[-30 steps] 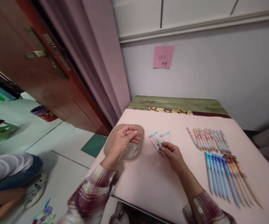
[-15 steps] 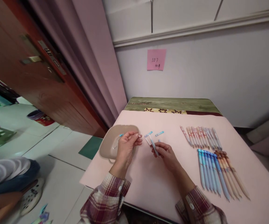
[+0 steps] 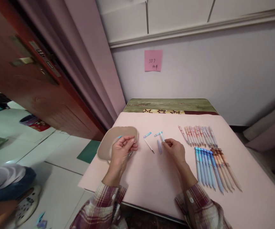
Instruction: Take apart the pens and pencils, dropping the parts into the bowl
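My left hand (image 3: 122, 150) is curled over the right edge of a beige shallow dish (image 3: 109, 143), its fingers pinched on a thin piece with a light-blue tip. My right hand (image 3: 175, 150) rests on the pink table cover (image 3: 151, 178), fingers closed on a short pale tube that points up from them. Between my hands lie a thin white refill (image 3: 149, 145), a light-blue barrel piece (image 3: 159, 147) and two small blue-ended caps (image 3: 147, 135).
Assembled pens lie in rows on the right: pink-white ones (image 3: 198, 135) farther back, blue ones (image 3: 205, 167) and tan ones (image 3: 225, 168) nearer. A pink sticky note (image 3: 153, 60) hangs on the wall. A door (image 3: 28, 79) stands left; another person's leg and shoe (image 3: 20, 197) are on the floor.
My left hand lifted out of the dish with a thin blue-tipped piece. My right hand put down the blue barrel piece and now pinches a short pale tube. The view shifted right.
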### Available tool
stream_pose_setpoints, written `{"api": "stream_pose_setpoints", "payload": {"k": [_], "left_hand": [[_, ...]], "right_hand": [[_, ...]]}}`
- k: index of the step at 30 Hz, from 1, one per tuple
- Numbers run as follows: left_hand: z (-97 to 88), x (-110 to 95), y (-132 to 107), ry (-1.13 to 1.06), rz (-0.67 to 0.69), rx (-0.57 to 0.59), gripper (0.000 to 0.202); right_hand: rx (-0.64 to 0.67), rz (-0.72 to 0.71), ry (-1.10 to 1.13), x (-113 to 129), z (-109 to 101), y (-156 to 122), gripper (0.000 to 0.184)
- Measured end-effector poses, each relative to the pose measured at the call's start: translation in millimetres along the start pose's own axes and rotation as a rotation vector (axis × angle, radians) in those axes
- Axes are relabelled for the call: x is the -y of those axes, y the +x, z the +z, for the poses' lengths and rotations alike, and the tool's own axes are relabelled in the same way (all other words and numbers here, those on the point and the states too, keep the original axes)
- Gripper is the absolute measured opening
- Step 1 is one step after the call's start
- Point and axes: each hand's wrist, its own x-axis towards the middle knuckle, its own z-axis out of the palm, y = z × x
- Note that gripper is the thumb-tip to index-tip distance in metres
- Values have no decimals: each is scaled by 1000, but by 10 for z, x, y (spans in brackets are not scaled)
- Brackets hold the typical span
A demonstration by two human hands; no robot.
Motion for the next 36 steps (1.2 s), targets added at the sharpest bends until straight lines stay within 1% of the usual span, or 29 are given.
{"api": "stream_pose_setpoints", "payload": {"k": [3, 6, 8, 11, 15, 17, 19, 21, 24, 27, 30, 31, 33, 34, 35, 36], "left_hand": [[-10, 28, -17, -17, -15, -14, 39], [-25, 61, -21, -29, -46, -14, 38], [-36, 67, -18, -38, -53, -10, 36], [-65, 56, -4, -51, -28, -12, 35], [-114, 34, 14, -56, -18, -21, 34], [-130, 22, 10, -62, -23, -16, 36], [-139, 2, -4, -72, -16, -11, 39], [-148, -26, -26, -83, -14, -12, 40], [-178, -75, -67, -102, -36, -9, 37], [-232, -106, -104, -114, -50, -6, 35], [-275, -98, -127, -124, -62, -23, 34], [-280, -87, -131, -130, -67, -26, 33], [-271, -52, -135, -141, -77, -23, 32], [-257, -32, -136, -145, -77, -16, 31], [-238, -13, -138, -146, -74, -6, 30], [-215, 5, -141, -145, -66, 7, 29]], "right_hand": [[22, -16, -270, 43, -14, -25, 21], [41, -52, -393, 69, 16, -35, 23], [46, -67, -418, 70, 36, -42, 24], [28, -77, -414, 62, 45, -69, 27], [-54, -133, -388, 101, 41, -57, 28], [-82, -179, -415, 174, 43, 29, 29], [-59, -238, -487, 276, 50, 176, 30], [24, -298, -583, 376, 65, 352, 32], [128, -340, -626, 467, 94, 575, 33], [173, -344, -619, 474, 96, 667, 24], [147, -324, -598, 464, 40, 585, 20], [121, -318, -570, 468, 15, 507, 20], [76, -305, -454, 496, -21, 259, 24], [56, -296, -208, 518, -27, 94, 24], [102, -276, 36, 546, -22, -90, 26], [157, -239, 234, 578, -8, -282, 28]]}}
